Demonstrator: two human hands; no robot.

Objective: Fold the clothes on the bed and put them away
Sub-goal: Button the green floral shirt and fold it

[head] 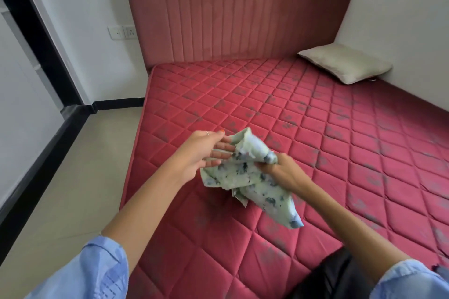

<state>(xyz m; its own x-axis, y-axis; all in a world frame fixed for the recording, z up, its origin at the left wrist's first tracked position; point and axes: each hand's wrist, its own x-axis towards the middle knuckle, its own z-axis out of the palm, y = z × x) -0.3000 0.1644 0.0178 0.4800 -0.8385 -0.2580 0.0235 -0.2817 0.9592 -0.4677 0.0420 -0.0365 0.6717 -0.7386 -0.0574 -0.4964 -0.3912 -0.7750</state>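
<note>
Beside the headboard [238,19], 1 pillow [345,63] lies.

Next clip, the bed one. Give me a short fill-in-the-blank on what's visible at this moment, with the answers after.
1. Both hands hold a pale green printed garment above the ____.
2. The beige pillow lies near the ____ far corner of the bed.
3. The right hand has the cloth in its grip; the left hand wears a ____ on one finger.

Missing words: mattress; right; ring
</note>
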